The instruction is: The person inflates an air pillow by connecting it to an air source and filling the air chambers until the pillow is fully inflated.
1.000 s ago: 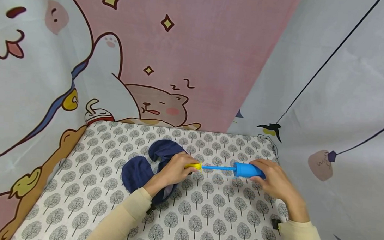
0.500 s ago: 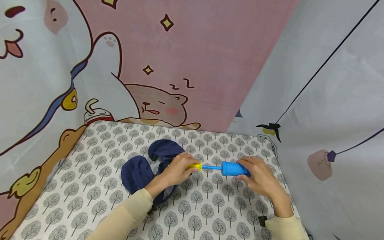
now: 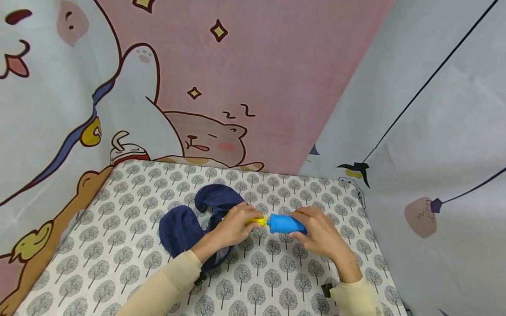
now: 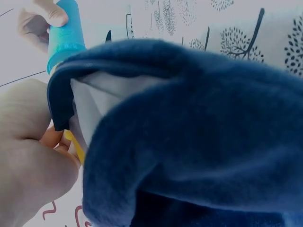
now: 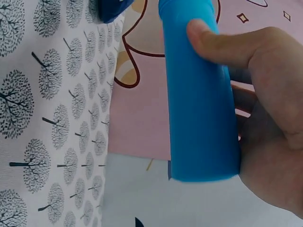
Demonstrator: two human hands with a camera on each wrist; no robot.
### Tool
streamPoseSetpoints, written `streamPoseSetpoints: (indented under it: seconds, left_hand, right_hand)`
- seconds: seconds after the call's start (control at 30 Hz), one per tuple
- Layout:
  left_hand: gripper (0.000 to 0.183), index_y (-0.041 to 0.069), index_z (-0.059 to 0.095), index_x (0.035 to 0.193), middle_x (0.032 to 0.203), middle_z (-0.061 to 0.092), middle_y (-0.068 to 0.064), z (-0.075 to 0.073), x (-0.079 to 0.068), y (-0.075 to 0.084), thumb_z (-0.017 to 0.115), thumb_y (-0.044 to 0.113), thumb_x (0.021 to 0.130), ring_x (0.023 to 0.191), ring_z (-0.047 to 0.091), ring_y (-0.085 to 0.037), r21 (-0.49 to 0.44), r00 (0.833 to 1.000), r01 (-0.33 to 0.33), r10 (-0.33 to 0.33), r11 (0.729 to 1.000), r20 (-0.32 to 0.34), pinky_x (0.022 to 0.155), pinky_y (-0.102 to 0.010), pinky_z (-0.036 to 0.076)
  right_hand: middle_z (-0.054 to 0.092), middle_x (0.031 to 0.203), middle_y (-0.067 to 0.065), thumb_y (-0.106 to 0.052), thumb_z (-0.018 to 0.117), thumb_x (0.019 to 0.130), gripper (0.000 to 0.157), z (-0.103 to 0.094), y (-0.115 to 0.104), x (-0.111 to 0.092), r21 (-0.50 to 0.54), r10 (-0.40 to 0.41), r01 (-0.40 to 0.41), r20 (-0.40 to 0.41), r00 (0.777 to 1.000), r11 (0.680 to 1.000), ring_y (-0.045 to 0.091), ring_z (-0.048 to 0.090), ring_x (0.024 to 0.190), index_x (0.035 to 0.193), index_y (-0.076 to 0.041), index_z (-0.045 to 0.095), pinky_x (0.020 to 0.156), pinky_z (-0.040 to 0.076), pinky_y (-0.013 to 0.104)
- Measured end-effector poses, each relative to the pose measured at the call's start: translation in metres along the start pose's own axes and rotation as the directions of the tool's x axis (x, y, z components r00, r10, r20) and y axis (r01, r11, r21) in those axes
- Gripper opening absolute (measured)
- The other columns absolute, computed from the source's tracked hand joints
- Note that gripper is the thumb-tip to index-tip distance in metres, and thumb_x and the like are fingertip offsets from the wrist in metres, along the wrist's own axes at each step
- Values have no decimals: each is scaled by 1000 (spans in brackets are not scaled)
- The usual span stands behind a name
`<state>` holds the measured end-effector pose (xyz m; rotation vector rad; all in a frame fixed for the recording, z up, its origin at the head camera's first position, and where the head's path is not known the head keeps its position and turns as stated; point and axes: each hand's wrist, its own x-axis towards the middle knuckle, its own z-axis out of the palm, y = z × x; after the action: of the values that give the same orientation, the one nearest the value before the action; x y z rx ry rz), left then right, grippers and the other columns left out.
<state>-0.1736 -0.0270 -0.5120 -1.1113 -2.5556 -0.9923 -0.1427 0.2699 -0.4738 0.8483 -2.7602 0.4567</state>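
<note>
My right hand (image 3: 319, 230) grips the blue barrel of a hand air pump (image 3: 282, 224), thumb on one side and fingers round the other. In the right wrist view the barrel (image 5: 201, 109) fills the middle. At the pump's other end my left hand (image 3: 234, 224) pinches the yellow end piece (image 3: 257, 221). Little of the blue rod shows between the two. A navy, plush, U-shaped neck pillow (image 3: 179, 232) lies under my left hand and forearm. Up close in the left wrist view, the pillow (image 4: 199, 132) shows a pale lining at an opening and partly hides the yellow piece.
A white cloth with grey tree prints covers the table (image 3: 248, 292). Printed cartoon hangings (image 3: 280, 84) stand behind it and along both sides. At its right edge lies a small dark loop (image 3: 409, 314).
My right hand has moved left with the blue barrel, sliding it over the rod up to the yellow piece. My left hand and the pillow have stayed nearly still.
</note>
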Motion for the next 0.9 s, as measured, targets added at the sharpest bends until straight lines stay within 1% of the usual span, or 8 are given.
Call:
streamPoseSetpoints:
  seconds: [0.1,0.17,0.33,0.5,0.63,0.77,0.9]
  left_hand:
    - [23,8,86,123,114,86,-7,-1,-1,1,83,12,101,101,72,-23,2,1000,-8,8,1000,1,90,-35,62]
    - [24,8,86,124,115,86,-7,-2,-1,0,83,13,101,102,73,-22,4,1000,-8,8,1000,7,91,-36,62]
    - [24,10,86,124,113,86,-5,-4,0,-2,84,16,101,101,74,-21,17,1000,1,-2,1000,12,90,-36,62]
    - [23,12,86,123,110,86,-4,-4,-1,-5,84,16,101,98,73,-20,18,1000,-11,10,1000,4,88,-36,62]
    - [22,11,86,123,110,86,-4,-3,-1,-5,83,16,102,98,73,-21,14,1000,-18,18,1000,-2,88,-36,61]
    - [23,9,86,124,110,85,-6,-2,-3,-5,84,15,101,96,72,-21,11,1000,-10,10,1000,-26,85,-34,60]
    - [24,7,86,123,112,85,-8,0,-4,-3,84,14,101,97,73,-23,11,999,-6,7,1000,-53,85,-34,60]
  right_hand:
    - [80,133,19,-21,100,87,53,-2,1,-2,22,29,-30,30,999,999,39,76,122,132,-2,80,106,62,61]
    - [80,134,18,-21,99,88,53,-5,5,-6,24,45,-45,36,998,999,40,75,124,133,-3,80,107,61,62]
    - [79,136,18,-17,99,87,53,-18,21,-22,18,69,-70,20,997,997,42,76,124,134,-3,79,105,61,63]
    - [78,137,21,-14,97,89,53,-30,39,-38,13,83,-83,12,996,996,46,76,124,137,-2,78,104,61,66]
    - [77,138,21,-12,96,90,52,-37,50,-49,-1,116,-116,9,993,993,46,75,124,138,-2,77,104,61,67]
    - [77,137,21,-11,95,90,51,-41,54,-53,-3,139,-139,5,990,990,46,75,123,137,-2,77,102,61,67]
    - [77,137,21,-10,95,90,51,-36,48,-48,15,120,-120,2,993,993,46,74,124,137,0,76,105,61,67]
